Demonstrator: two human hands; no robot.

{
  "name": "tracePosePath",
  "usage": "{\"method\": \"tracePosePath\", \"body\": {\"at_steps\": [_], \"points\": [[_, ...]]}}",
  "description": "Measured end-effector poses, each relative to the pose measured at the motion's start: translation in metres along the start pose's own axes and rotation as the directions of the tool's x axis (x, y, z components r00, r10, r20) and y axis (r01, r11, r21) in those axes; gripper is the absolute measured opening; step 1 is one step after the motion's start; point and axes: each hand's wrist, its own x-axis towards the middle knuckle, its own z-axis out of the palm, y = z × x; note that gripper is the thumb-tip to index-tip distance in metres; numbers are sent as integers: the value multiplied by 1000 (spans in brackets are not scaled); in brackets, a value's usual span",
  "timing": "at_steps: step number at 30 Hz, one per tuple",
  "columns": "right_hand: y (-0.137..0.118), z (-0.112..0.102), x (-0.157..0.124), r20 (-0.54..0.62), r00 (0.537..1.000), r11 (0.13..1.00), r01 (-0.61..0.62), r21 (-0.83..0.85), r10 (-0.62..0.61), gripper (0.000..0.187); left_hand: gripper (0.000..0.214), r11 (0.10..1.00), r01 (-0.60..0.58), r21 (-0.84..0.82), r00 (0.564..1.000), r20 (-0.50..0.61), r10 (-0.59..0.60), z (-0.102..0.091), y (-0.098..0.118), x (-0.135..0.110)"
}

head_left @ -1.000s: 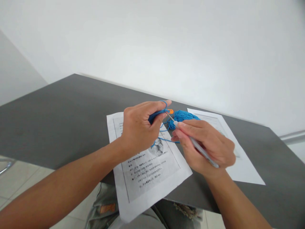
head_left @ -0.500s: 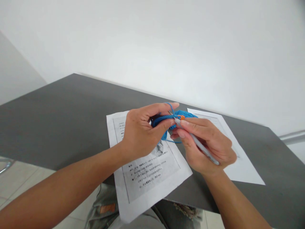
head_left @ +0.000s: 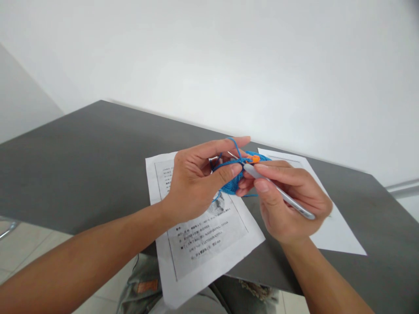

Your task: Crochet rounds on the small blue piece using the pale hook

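Note:
My left hand [head_left: 196, 181] pinches the edge of a blue crochet piece [head_left: 231, 185] between thumb and fingers. Blue yarn [head_left: 236, 146] loops over its stretched index finger and runs down to the work. In my right hand [head_left: 294, 196] is a crochet hook [head_left: 283, 194] with a grey handle, held like a pen. Its thin metal shaft points left into the stitches, under the yarn; the tip shows beneath my left index finger. An orange stitch marker [head_left: 255, 159] sits at the edge of the piece, close to my right fingertips.
A printed sheet [head_left: 203, 270] lies under my hands and hangs over the near table edge. A second sheet [head_left: 340, 235] lies to the right on the dark grey table [head_left: 98, 165]. Behind the table stands a white wall [head_left: 209, 65].
My right hand and the crochet hook have moved slightly right and down, so more of the orange marker shows. My left index finger is raised a little and extends farther right.

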Motion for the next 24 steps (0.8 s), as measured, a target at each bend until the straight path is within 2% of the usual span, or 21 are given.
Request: {"method": "tracePosePath", "body": {"at_steps": [4,7,10,12,14,16,17,19,20,22,24], "points": [[-1,5,0,-27,988,974,-143,176,150,17,30,1000,5,-30,1000,-24,-6,3,0,-1],[0,6,3,7,973,926,-223,304,232,13,28,1000,3,4,999,-45,-3,6,3,-2],[3,6,5,71,953,881,-301,367,296,10,29,997,15,73,999,-49,-11,8,7,-2],[4,7,5,75,952,882,-303,360,296,11,32,995,13,100,998,-66,-7,9,7,-1],[2,8,3,10,977,942,-210,263,215,15,33,995,15,103,996,-91,-6,8,5,0],[-1,8,1,-44,998,999,-37,10,37,26,34,998,26,64,994,-107,-19,5,2,1],[-3,7,0,-27,998,987,60,-151,-65,32,34,999,36,23,994,-105,-33,4,0,1],[-6,6,-2,87,971,877,239,-416,-224,42,37,994,58,-97,994,-84,-67,1,-4,2],[-8,6,-3,145,952,814,306,-494,-270,44,39,984,80,-159,993,-72,-93,1,-4,3],[-9,5,-3,208,924,729,382,-567,-322,45,40,957,132,-260,988,-49,-150,2,-4,3],[-8,5,-2,220,914,703,404,-585,-342,43,37,934,168,-314,981,-36,-189,4,-2,3]]}}
